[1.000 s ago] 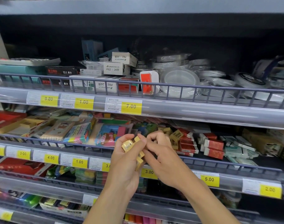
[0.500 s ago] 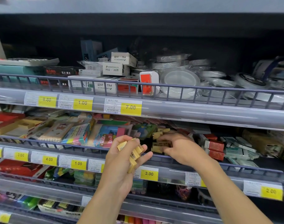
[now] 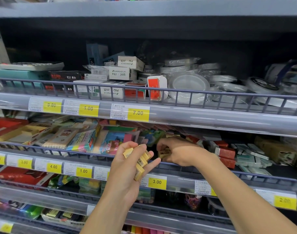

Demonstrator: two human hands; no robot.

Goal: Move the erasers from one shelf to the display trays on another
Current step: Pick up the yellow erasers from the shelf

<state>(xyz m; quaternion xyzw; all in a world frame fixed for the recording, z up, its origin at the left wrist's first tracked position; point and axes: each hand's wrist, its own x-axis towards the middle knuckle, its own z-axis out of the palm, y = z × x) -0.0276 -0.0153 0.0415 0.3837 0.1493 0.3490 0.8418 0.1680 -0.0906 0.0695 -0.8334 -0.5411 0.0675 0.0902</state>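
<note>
My left hand (image 3: 127,168) is raised in front of the middle shelf and grips a stack of several small yellow erasers (image 3: 141,162) between thumb and fingers. My right hand (image 3: 179,153) reaches over the shelf's wire rail (image 3: 86,153) and its curled fingers hold one more yellow eraser (image 3: 163,152) just inside the shelf. Red-sleeved erasers (image 3: 226,153) and pale green ones (image 3: 247,160) lie on the shelf right of that hand. No display tray can be told apart in this view.
Colourful packets (image 3: 110,142) crowd the middle shelf to the left of my hands. The upper shelf holds white boxes (image 3: 122,73) and tape rolls (image 3: 188,85) behind another rail. Yellow price tags (image 3: 157,182) line the shelf edges. Lower shelves hold more stationery.
My hands were together with the yellow erasers; the right hand then reached into the middle shelf and now holds another yellow eraser there. The left hand stayed put with its stack.
</note>
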